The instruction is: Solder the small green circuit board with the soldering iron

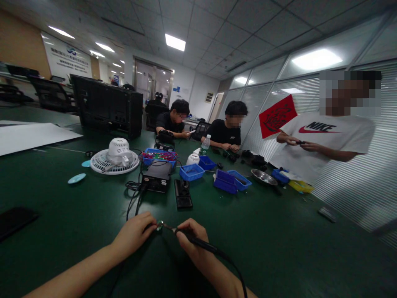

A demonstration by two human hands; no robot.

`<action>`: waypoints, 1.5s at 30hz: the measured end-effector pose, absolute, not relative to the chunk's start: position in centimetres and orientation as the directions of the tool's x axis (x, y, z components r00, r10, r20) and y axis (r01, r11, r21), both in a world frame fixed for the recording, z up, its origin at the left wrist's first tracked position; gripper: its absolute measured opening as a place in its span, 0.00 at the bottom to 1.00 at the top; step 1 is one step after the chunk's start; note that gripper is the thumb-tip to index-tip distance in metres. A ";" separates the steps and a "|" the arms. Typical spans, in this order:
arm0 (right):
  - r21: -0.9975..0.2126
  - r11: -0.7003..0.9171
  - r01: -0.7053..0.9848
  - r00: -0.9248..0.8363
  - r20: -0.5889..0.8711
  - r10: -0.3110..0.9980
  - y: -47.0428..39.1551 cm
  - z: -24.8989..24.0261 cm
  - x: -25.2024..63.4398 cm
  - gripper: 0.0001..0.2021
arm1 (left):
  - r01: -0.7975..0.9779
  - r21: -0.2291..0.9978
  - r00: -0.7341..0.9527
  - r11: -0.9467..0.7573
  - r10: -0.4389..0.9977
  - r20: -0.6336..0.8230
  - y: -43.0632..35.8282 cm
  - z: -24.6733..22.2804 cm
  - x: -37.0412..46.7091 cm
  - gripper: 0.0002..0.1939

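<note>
My right hand (pixel 194 240) grips a black soldering iron (pixel 203 244) whose cable trails down past my forearm. Its metal tip points left and meets a small greenish piece (pixel 160 226), too small to make out, perhaps a circuit board. My left hand (pixel 139 227) pinches that piece between thumb and fingertips. Both hands are low over the green table (pixel 254 240). Just beyond them stands a black soldering iron stand (pixel 183 194), and to its left a black soldering station (pixel 156 178) with coiled cables.
Behind the station a blue bin (pixel 159 156) holds coloured wires. A white fan (pixel 118 156) lies at the left. Several blue bins, a bottle (pixel 205 145) and a metal dish (pixel 263 177) stand farther back. A phone (pixel 17 221) rests far left. Three people are around the table's far side.
</note>
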State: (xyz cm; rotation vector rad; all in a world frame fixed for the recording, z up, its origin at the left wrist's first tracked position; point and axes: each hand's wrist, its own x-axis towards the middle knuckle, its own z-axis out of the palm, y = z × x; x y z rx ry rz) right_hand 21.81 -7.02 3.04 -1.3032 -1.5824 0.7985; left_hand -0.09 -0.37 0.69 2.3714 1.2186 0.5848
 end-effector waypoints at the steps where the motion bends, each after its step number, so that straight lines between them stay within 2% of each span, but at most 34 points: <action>1: -0.892 0.236 0.385 -0.031 0.243 0.969 -7.0 3.0 21.8 0.00 | 0.656 0.532 0.531 -0.535 0.829 0.178 -0.4 0.7 -0.1 0.09; 14: -0.906 0.206 0.369 -0.055 0.200 0.978 -7.0 3.8 21.9 0.01 | 0.670 0.527 0.523 -0.524 0.836 0.166 -0.4 0.5 -0.2 0.09; 26: -0.982 0.117 0.149 -0.078 0.106 0.991 -6.8 4.7 21.5 0.03 | 0.683 0.504 0.527 -0.529 0.834 0.163 -0.5 0.8 -0.1 0.11; 33: -0.997 0.049 0.060 -0.102 0.043 0.994 -6.9 4.4 21.8 0.09 | 0.675 0.510 0.540 -0.533 0.828 0.152 -0.2 0.1 -0.4 0.10; 37: -0.996 0.038 0.082 -0.155 0.025 0.988 -7.0 4.4 22.0 0.12 | 0.664 0.519 0.538 -0.539 0.826 0.169 0.0 -0.2 -0.4 0.11; 41: -0.988 0.087 0.131 -0.144 0.068 0.987 -6.8 3.8 22.1 0.12 | 0.663 0.528 0.537 -0.531 0.828 0.159 0.0 -0.1 -0.4 0.11; 45: -0.975 0.158 0.159 -0.054 0.152 0.987 -6.4 3.2 22.0 0.14 | 0.668 0.524 0.533 -0.528 0.831 0.157 -0.1 0.1 -0.4 0.12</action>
